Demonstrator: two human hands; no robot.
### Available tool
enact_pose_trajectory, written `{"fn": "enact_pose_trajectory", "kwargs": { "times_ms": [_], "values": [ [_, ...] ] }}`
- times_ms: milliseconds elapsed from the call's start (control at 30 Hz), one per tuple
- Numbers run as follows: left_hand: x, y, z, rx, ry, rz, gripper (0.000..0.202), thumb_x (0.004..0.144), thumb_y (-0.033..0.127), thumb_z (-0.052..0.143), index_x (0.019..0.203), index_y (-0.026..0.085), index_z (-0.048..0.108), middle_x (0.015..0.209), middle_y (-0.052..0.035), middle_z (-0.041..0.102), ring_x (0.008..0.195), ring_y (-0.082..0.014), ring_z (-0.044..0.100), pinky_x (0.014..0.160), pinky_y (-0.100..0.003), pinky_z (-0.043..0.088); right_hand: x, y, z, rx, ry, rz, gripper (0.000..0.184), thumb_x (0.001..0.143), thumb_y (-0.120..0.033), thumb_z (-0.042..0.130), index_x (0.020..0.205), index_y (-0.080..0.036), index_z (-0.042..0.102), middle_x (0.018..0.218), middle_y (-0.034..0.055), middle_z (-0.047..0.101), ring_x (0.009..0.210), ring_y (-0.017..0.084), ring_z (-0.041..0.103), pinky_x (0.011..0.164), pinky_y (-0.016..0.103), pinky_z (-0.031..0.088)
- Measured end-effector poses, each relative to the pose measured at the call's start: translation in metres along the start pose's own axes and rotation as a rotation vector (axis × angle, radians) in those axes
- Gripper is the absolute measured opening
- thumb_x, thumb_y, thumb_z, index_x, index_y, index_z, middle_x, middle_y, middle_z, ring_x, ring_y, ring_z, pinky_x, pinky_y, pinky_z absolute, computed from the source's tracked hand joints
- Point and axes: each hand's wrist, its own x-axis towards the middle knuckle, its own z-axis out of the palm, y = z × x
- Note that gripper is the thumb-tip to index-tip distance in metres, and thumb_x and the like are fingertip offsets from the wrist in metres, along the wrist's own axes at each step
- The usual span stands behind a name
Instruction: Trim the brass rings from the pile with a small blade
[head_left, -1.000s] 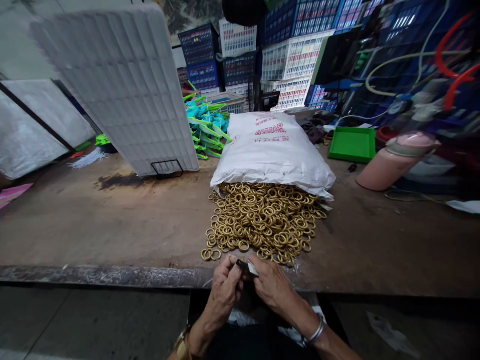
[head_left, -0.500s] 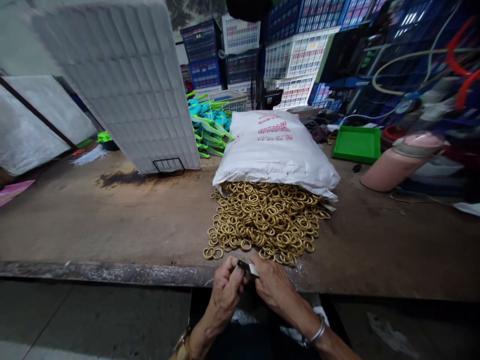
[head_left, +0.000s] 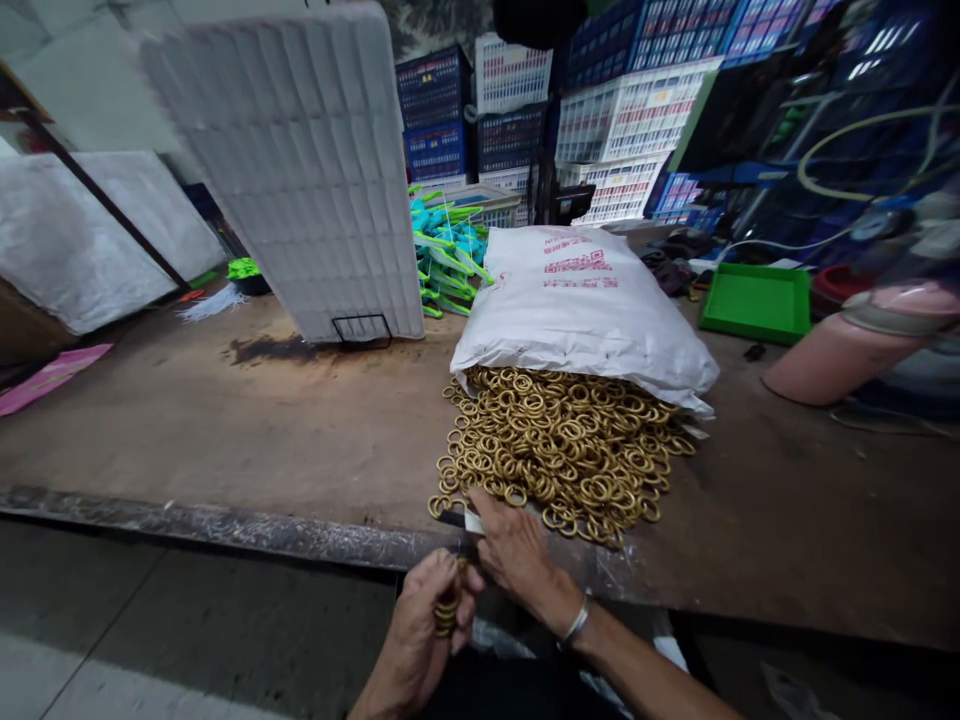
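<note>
A heap of brass-coloured rings (head_left: 555, 450) spills from under a white printed sack (head_left: 577, 300) onto the table. My left hand (head_left: 435, 610) is closed in front of the table edge, with several more of these rings stacked in its fingers. My right hand (head_left: 517, 555) lies over the edge at the near side of the heap, its forefinger stretched towards the rings. It holds a thin black tool with a pale section (head_left: 474, 523), whose dark end points left beside the nearest rings. Its exact kind cannot be made out. The two hands are close together, fingertips nearly touching.
A tall white ribbed panel (head_left: 300, 180) stands in a black wire holder at left. Green and turquoise plastic pieces (head_left: 446, 250) lie behind it. At right are a green tray (head_left: 757, 300) and a pink cylinder (head_left: 832, 355). Stacked crates (head_left: 630, 110) fill the back.
My left hand has dropped lower and turned, showing the rings in it. My right hand has moved left to the heap's edge with the black tool. The camera view has swung slightly left.
</note>
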Motion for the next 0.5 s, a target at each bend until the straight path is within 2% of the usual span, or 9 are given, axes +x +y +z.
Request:
{"fn": "enact_pose_trajectory", "kwargs": {
  "times_ms": [133, 233, 367, 500],
  "values": [
    [-0.001, 0.01, -0.013, -0.115, 0.078, 0.014, 0.016, 0.075, 0.033, 0.056, 0.083, 0.019, 0.053, 0.068, 0.0008, 0.055, 0.044, -0.0051, 0.038, 0.038, -0.017, 0.026, 0.011, -0.01, 0.004, -0.057, -0.039, -0.011, 0.036, 0.071, -0.013, 0.045, 0.106, -0.021, 0.042, 0.089, 0.0063, 0.06, 0.08, 0.02, 0.054, 0.067, 0.028, 0.031],
    [0.002, 0.015, -0.019, -0.215, 0.079, -0.034, 0.024, 0.071, 0.029, 0.061, 0.092, 0.019, 0.055, 0.068, 0.0007, 0.056, 0.048, -0.006, 0.044, 0.041, -0.017, 0.03, 0.011, -0.012, 0.002, -0.077, -0.025, 0.035, 0.034, 0.072, -0.015, 0.046, 0.105, -0.019, 0.042, 0.085, 0.0075, 0.06, 0.08, 0.021, 0.054, 0.068, 0.029, 0.032],
    [0.011, 0.015, -0.022, -0.314, 0.086, -0.063, 0.017, 0.07, 0.029, 0.064, 0.074, 0.013, 0.059, 0.073, -0.0028, 0.058, 0.059, -0.0092, 0.051, 0.044, -0.018, 0.035, 0.006, -0.008, -0.001, -0.066, 0.006, 0.023, 0.032, 0.076, -0.019, 0.045, 0.107, -0.017, 0.04, 0.088, 0.0089, 0.058, 0.082, 0.021, 0.053, 0.07, 0.03, 0.032],
    [0.021, 0.014, -0.011, -0.254, 0.1, -0.025, 0.018, 0.068, 0.028, 0.066, 0.071, 0.013, 0.057, 0.072, -0.0019, 0.057, 0.06, -0.0095, 0.052, 0.041, -0.017, 0.034, 0.002, 0.006, -0.007, 0.004, -0.012, 0.109, 0.027, 0.07, -0.01, 0.043, 0.095, -0.018, 0.044, 0.075, 0.0033, 0.058, 0.069, 0.017, 0.053, 0.061, 0.025, 0.03]
  ]
}}
